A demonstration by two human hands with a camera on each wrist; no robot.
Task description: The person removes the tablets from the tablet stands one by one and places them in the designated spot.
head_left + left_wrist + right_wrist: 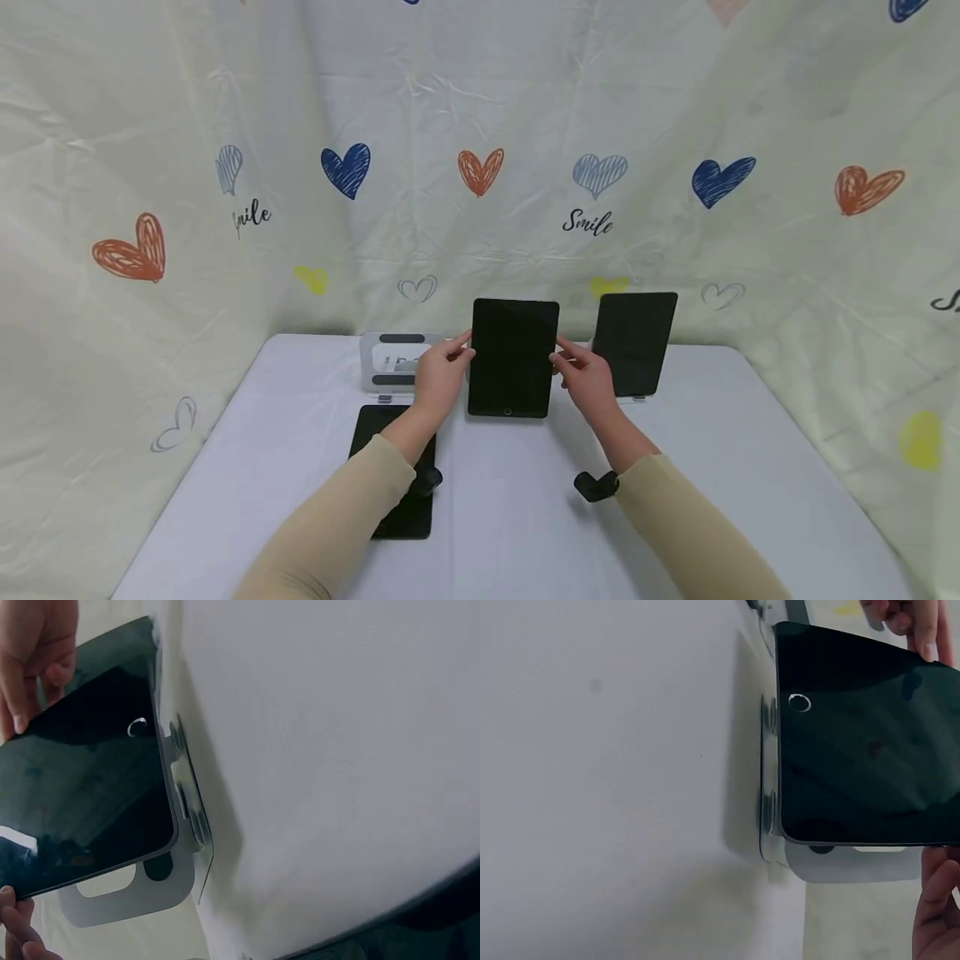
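Observation:
A black tablet (513,358) with a round home button stands nearly upright between my hands at the back of the table. My left hand (442,371) pinches its left edge, and my right hand (587,379) pinches the right edge. Both wrist views show a grey stand (131,900) with cut-outs behind the tablet. The tablet's lower edge is close to the stand's front clips (771,814); whether they touch, I cannot tell.
To the left is a bare grey-white stand (367,367). A second tablet (408,521) lies flat before it, partly under my left forearm. On the right, another tablet (636,343) leans upright on a stand. A heart-patterned curtain (480,242) hangs behind the white table (510,500).

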